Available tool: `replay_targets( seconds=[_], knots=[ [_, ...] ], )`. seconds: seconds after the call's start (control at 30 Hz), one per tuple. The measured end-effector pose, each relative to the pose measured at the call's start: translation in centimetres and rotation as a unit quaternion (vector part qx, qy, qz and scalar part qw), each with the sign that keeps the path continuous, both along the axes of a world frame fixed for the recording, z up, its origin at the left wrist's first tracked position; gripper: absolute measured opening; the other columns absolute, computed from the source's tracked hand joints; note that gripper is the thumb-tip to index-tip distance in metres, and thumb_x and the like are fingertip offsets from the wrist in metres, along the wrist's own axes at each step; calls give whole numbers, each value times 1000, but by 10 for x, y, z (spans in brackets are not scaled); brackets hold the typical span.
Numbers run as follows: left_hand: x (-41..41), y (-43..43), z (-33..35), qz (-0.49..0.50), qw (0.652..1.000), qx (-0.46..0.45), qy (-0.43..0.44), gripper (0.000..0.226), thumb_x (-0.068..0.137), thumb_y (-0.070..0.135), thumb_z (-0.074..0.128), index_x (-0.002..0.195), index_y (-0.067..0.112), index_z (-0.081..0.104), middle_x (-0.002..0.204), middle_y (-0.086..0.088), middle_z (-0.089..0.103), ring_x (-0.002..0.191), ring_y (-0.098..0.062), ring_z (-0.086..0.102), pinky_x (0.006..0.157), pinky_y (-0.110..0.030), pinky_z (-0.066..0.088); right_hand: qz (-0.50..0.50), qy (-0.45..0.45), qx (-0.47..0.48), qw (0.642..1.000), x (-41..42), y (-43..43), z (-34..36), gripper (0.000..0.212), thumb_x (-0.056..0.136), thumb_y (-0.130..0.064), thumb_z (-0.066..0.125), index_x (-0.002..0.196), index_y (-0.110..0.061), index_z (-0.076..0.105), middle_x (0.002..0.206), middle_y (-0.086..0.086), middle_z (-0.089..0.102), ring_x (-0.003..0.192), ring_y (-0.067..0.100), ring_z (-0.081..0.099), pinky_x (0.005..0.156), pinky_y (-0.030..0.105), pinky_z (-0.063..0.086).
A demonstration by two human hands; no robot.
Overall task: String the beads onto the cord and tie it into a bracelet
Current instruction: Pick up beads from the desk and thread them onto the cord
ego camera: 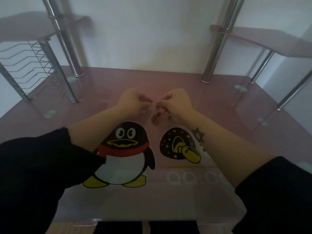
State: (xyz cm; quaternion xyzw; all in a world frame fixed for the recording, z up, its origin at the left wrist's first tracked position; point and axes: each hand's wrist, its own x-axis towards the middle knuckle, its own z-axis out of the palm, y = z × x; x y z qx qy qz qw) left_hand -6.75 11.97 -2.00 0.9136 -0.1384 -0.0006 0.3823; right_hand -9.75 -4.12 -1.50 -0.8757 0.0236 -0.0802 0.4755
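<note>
Several small red-brown beads [156, 117] lie loose on the pink glass table [219, 105], just below my two hands. My left hand [133, 101] is held above the table with its fingertips pinched together, pointing right. My right hand [175, 102] faces it a few centimetres away, fingers curled and thumb and forefinger pinched. Something tiny sits between the two pinches; the cord is too thin and blurred to make out. A couple of beads appear under my right hand's curled fingers.
A penguin sticker [123, 154] and a dark spotted sticker [179, 146] are printed on the glass near me. Chrome posts [214, 48] rise at the back left and right, carrying glass shelves. A wire rack [33, 65] stands at the far left.
</note>
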Motion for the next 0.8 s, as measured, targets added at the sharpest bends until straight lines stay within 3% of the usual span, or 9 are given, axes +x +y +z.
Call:
replay_targets(
  seconds=[0.1,0.23,0.33,0.5,0.67,0.8],
  knots=[
    [-14,8,-1,21,995,-80,63,17,84,21,76,100,17,72,98,-4,74,83,-14,71,79,-29,59,14,-21,-49,998,-5,4,1,17,84,-15,69,70,-10,76,52,2,67,42,4,57,46,21,52],
    [-28,19,-1,53,982,-159,83,14,78,21,81,90,21,72,95,-4,75,90,-20,71,88,-39,57,55,-27,-61,996,-14,12,4,20,88,-14,66,74,-1,74,55,6,68,45,9,61,45,14,49],
    [-32,27,-4,64,957,-251,129,15,78,11,80,90,16,72,93,-8,76,88,-21,73,87,-39,58,76,-9,-40,996,-18,17,6,17,90,-14,65,81,-1,73,60,9,70,53,20,69,56,26,59],
    [-35,33,-11,73,915,-348,188,17,77,0,76,90,9,72,95,-16,75,90,-25,74,86,-36,57,87,-19,-37,995,-25,24,6,10,91,-9,64,91,-4,73,65,10,70,51,13,66,58,26,59],
    [-36,34,-15,55,910,-366,188,18,77,0,75,92,9,71,92,-12,76,89,-24,74,80,-31,59,87,-27,-20,996,-27,23,5,11,87,-6,68,96,-12,69,69,2,69,53,6,66,56,19,57],
    [-35,33,-19,59,918,-358,160,22,76,1,77,95,11,69,94,-11,76,89,-24,74,84,-37,58,83,-38,2,996,-25,21,4,14,85,-5,71,95,-12,64,73,4,72,63,10,70,64,29,60]
  ],
)
